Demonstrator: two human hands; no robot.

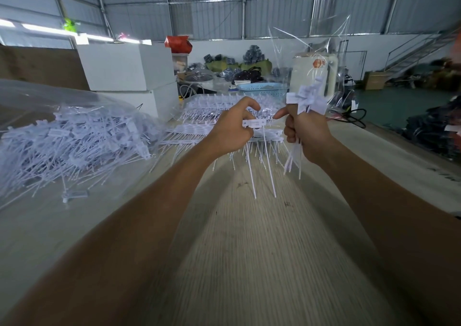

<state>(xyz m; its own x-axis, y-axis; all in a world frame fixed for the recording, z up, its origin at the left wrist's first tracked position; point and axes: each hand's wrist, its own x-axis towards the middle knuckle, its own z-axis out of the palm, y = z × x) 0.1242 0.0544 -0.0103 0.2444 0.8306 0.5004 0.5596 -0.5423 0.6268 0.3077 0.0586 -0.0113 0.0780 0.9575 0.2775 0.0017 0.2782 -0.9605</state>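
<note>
Pinching two ties (253,124), the left hand (232,131) risks a spill if the right hand (308,133) loosens its fist round the bundle (308,101).

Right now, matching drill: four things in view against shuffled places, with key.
Things
1. tag bundle
2. basket
3. tag heap
4. tag strip

Places
A. pinched in the left hand
B. gripped in the right hand
C. in the clear bag, left side
D. far end of the table, middle

Pairs: 1-B, 2-D, 3-C, 4-A
</note>
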